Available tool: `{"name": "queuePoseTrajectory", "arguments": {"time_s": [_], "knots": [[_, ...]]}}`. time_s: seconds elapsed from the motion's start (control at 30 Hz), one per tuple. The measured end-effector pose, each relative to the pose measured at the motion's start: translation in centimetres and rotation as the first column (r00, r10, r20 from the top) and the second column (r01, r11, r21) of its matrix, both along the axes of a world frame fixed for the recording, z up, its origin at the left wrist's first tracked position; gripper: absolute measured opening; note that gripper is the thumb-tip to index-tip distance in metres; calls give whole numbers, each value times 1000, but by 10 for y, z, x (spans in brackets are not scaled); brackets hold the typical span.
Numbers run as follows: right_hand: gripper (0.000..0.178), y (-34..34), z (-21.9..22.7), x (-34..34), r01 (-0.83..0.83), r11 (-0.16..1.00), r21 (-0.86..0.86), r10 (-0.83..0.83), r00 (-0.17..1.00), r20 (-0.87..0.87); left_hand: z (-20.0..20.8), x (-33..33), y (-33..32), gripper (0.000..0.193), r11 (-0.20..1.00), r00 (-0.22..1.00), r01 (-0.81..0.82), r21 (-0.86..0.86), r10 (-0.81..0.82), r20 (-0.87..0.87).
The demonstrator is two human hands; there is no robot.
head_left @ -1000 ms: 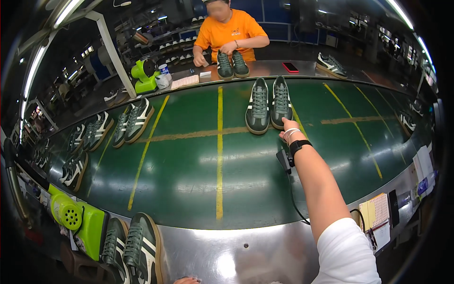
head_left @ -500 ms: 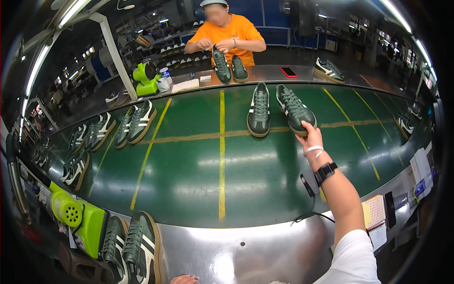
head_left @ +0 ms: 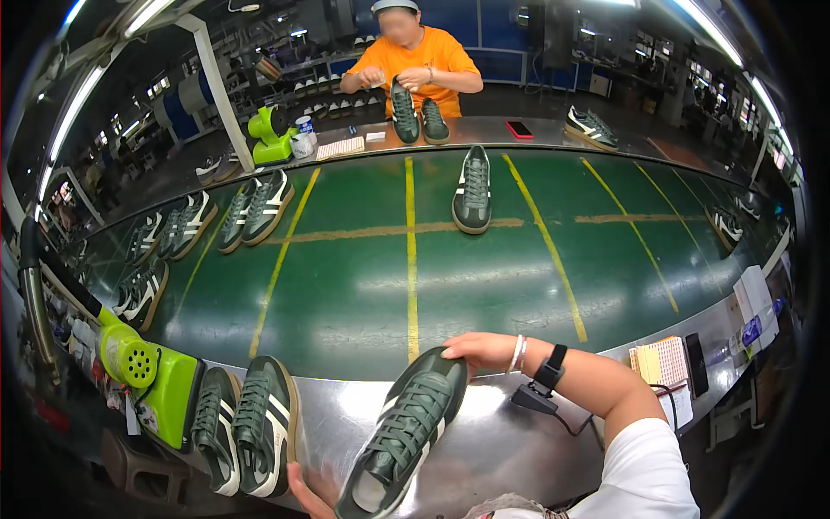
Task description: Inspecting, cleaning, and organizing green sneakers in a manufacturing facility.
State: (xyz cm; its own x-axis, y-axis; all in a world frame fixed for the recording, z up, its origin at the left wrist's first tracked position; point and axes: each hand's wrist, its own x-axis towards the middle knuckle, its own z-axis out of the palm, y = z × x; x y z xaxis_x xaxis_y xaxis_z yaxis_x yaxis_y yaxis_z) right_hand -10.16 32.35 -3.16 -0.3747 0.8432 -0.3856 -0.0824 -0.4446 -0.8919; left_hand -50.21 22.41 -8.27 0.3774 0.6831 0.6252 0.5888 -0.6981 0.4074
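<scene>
Right hand point(head_left: 484, 350) was curled over the toe of a dark green lace-up sneaker with white stripes point(head_left: 405, 441), holding it tilted above the near steel bench point(head_left: 501, 450). Left hand point(head_left: 307, 491) touched its heel from below, grip hard to tell. Matching sneaker point(head_left: 473, 190) sat far off on the green conveyor belt point(head_left: 346, 277).

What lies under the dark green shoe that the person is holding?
Under the shoe lies the shiny metal counter. The left hand supports its heel; the right hand grips the toe. Its sole is hidden.
</scene>
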Motion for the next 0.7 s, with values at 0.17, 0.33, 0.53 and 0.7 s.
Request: {"name": "queuePoseTrajectory", "arguments": {"time_s": [0.17, 0.33, 0.53, 0.7], "knots": [[64, 84, -54, 27, 252, 819, 515, -531, 673, 515, 4, 9, -9, 80, 939, 947, 322, -119, -321, 26], [72, 180, -81, 149, 840, 362, 405, -860, 133, 493, 8, 10, -2, 63, 914, 931, 364, -177, -363, 39], [92, 223, -39, 128, 860, 317, 399, -650, -109, 752, 21, 15, 1, 79, 896, 922, 385, -222, -383, 51], [95, 220, -41, 152, 836, 396, 379, -575, -96, 813, 10, 9, 1, 77, 895, 920, 385, -224, -393, 11]]}}
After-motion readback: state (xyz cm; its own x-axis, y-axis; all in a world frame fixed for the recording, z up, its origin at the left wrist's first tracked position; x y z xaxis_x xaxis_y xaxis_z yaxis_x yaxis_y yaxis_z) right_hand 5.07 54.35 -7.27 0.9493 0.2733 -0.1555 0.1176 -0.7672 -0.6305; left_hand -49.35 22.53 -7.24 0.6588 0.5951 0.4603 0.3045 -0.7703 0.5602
